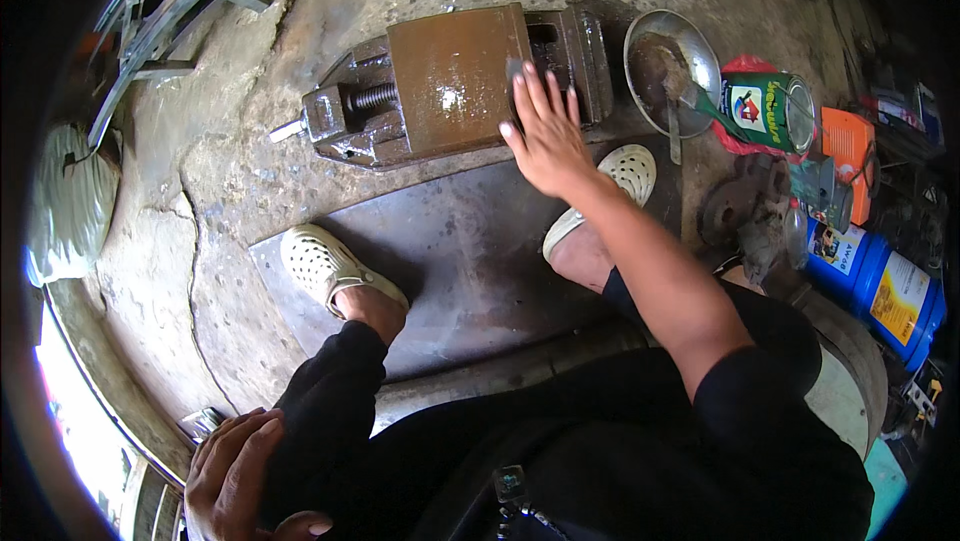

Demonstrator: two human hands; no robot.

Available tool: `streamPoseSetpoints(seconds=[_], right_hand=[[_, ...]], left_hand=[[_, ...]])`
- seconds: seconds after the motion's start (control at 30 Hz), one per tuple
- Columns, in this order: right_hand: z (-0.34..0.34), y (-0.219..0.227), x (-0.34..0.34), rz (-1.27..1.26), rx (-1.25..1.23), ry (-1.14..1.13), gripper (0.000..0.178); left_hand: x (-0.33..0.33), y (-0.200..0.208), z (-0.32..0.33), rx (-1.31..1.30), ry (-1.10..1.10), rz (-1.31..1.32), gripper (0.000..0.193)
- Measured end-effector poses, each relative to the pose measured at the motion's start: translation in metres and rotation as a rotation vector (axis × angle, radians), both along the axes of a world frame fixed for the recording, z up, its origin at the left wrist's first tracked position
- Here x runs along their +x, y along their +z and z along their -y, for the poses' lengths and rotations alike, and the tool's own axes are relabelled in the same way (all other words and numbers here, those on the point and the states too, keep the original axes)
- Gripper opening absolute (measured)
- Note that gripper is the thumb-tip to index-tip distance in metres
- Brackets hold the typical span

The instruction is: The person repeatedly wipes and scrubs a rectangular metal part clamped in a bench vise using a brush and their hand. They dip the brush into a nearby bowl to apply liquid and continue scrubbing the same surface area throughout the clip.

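Note:
My right hand (pixel 548 136) reaches forward with fingers stretched and spread. It lies over the right edge of a wet brown flat metal block (pixel 455 81) on a machine vise (pixel 365 96). A small grey patch shows beside the index fingertip; I cannot make out what it is. The vise lies on the floor, its screw and a shiny square end pointing left, its surfaces glistening with liquid. My left hand (pixel 232 476) rests over my bent left knee, fingers loosely curved and apart, holding nothing.
Right of the vise stand a metal bowl (pixel 708 53) with a brush (pixel 705 101) across its rim, a green can (pixel 765 111), an orange box (pixel 848 156) and a blue bucket (pixel 870 286). A metal sheet (pixel 470 251) lies under my feet. A metal frame (pixel 165 26) stands far left.

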State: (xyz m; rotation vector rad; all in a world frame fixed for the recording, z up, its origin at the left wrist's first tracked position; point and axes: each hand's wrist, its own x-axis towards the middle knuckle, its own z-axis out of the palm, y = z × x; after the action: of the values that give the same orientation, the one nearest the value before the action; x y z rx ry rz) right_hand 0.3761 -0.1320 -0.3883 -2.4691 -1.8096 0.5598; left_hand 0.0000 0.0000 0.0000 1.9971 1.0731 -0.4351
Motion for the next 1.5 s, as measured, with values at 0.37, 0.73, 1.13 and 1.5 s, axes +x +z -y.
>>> streamPoseSetpoints(seconds=[0.37,0.73,1.13,1.5], right_hand=[[-0.095,0.027,0.011,0.053,0.141,-0.030,0.074],[-0.103,0.026,0.018,0.080,0.203,-0.055,0.066],[-0.085,0.021,0.031,-0.011,0.159,-0.111,0.062],[-0.015,0.041,-0.010,-0.049,-0.006,-0.068,0.062]], left_hand=[[-0.003,0.005,0.007,0.012,-0.106,0.059,0.089],[-0.011,0.004,0.007,0.005,-0.145,0.037,0.088],[-0.016,-0.002,0.003,-0.002,-0.110,0.069,0.090],[-0.013,-0.001,-0.001,0.022,-0.071,0.057,0.093]])
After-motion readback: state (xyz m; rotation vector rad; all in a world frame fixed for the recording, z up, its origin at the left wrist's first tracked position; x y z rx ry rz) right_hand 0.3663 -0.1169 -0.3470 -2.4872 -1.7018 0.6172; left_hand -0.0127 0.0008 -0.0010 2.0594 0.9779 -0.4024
